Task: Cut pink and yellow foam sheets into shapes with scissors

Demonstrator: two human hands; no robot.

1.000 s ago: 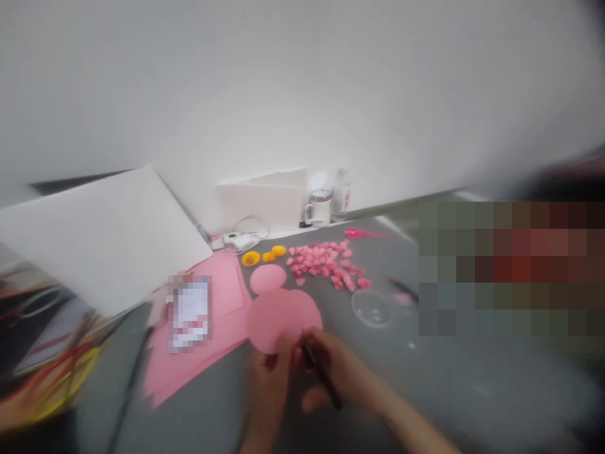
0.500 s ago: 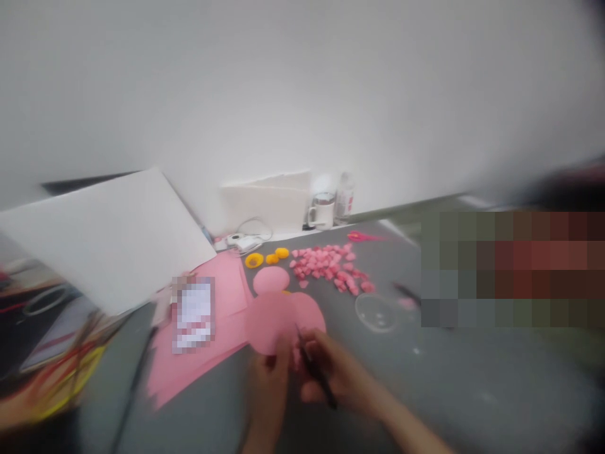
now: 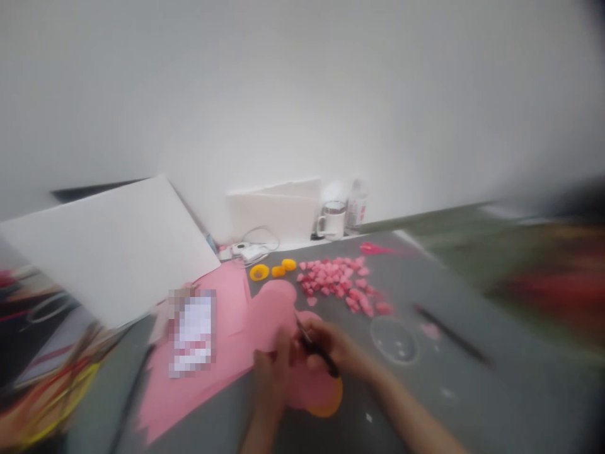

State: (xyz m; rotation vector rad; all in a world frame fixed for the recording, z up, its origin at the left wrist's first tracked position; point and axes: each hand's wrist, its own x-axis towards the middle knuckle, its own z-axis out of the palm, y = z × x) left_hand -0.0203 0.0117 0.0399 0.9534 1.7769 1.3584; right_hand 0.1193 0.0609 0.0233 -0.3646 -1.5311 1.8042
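My left hand (image 3: 271, 378), fingers closed, grips a pink paper disc (image 3: 269, 318) at its lower edge. In my right hand (image 3: 333, 343) are scissors with dark handles (image 3: 327, 362), their blades at the disc's right edge. More round pink paper (image 3: 312, 388) shows below my hands, over an orange disc (image 3: 333, 403). Another pink rounded edge (image 3: 281, 289) shows behind the held disc. Blur hides the exact finger positions and whether the blades are apart.
Small folded pink paper pieces (image 3: 333, 277) lie in a heap beyond my hands, near yellow-orange rolls (image 3: 259, 272). Pink sheets (image 3: 203, 391) cover the left, under a pixelated item. A clear round lid (image 3: 394, 340), a dark stick-like tool (image 3: 454, 334) and pink scissors (image 3: 371, 248) lie rightward.
The view has shifted slightly, so the table items sit lower. Pink and orange discs now show below my hands. The scissors remain at the held paper's edge.
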